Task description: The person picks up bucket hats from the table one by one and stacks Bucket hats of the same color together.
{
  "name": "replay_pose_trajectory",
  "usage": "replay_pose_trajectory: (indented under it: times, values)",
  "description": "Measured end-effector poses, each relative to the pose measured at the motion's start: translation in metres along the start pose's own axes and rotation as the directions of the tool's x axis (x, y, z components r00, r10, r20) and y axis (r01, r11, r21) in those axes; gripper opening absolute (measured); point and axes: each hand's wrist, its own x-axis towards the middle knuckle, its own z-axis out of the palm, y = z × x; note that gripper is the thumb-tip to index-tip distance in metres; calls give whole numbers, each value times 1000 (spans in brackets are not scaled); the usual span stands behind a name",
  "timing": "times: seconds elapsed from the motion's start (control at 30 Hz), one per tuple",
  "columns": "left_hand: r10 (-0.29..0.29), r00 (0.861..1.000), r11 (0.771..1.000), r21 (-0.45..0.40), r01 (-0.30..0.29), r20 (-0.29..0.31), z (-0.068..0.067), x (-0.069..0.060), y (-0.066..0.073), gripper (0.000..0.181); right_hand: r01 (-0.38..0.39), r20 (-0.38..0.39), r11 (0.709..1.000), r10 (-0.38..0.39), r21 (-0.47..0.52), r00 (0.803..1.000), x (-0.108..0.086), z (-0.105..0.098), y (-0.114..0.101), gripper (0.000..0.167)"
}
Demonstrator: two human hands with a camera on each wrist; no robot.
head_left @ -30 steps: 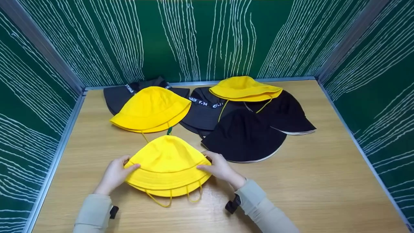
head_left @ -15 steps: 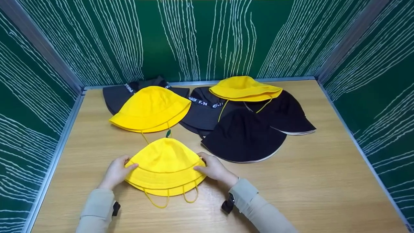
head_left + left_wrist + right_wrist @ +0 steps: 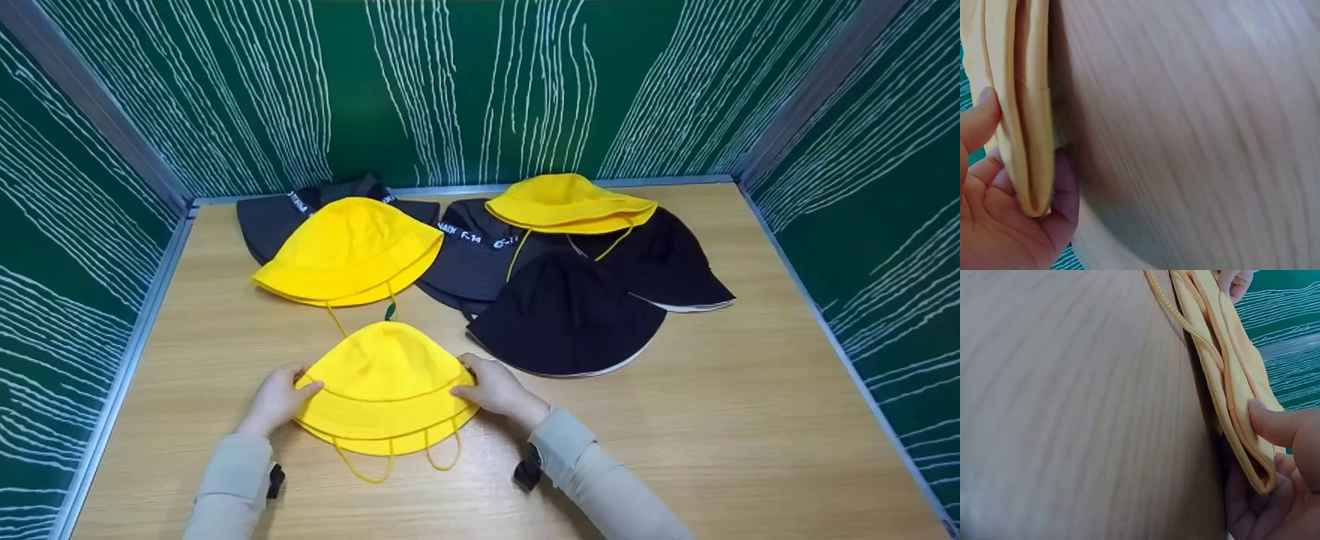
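A yellow bucket hat (image 3: 386, 382), folded flat, is held low over the front of the table, its crown pointing away and cord loops hanging from its near brim. My left hand (image 3: 276, 397) pinches its left end, thumb on top and fingers underneath; the left wrist view shows the folded brim (image 3: 1033, 140) between them. On the other end my right hand (image 3: 499, 390) grips likewise, with the folded edge (image 3: 1241, 427) between thumb and fingers in the right wrist view. A small green leaf-shaped piece (image 3: 390, 310) sits at the crown's tip.
Behind lie more hats: a yellow one (image 3: 352, 255) over a dark grey one (image 3: 262, 225), another dark grey hat (image 3: 465, 262) with lettering, two black hats (image 3: 570, 322) and a yellow one (image 3: 570, 206) on top. Green walls (image 3: 375, 90) with white lines enclose the table (image 3: 712, 435).
Both hands have drawn slightly closer together, the right one shifting left. The held hat's crown tip has come a little nearer to me. The other hats stay where they were.
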Motion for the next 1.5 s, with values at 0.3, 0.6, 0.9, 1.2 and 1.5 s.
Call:
replay_pose_trajectory:
  times: [0.3, 0.6, 0.9, 1.2, 1.5]
  values:
    - [-26, 999, 1000, -11, 26, -26, 6, 3, 4, 39, -25, -66, 990, 16, -141, 998, -3, 3, -7, 46]
    - [-1, 995, 1000, 24, 4, -101, 11, 4, 6, 32, -17, -107, 965, -11, -260, 994, -4, 5, -5, 47]
    - [18, 996, 999, 48, -13, -90, 8, 2, 9, 34, -10, -63, 982, -2, -187, 998, 0, 2, -1, 45]
    - [7, 1000, 996, 91, -7, 1, -1, 2, 13, 37, -30, -47, 981, 22, -190, 999, 1, 4, -2, 46]
    - [-27, 1000, 999, 40, 28, -7, -10, 4, 15, 36, -27, -41, 988, 21, -150, 999, -1, 1, -4, 45]
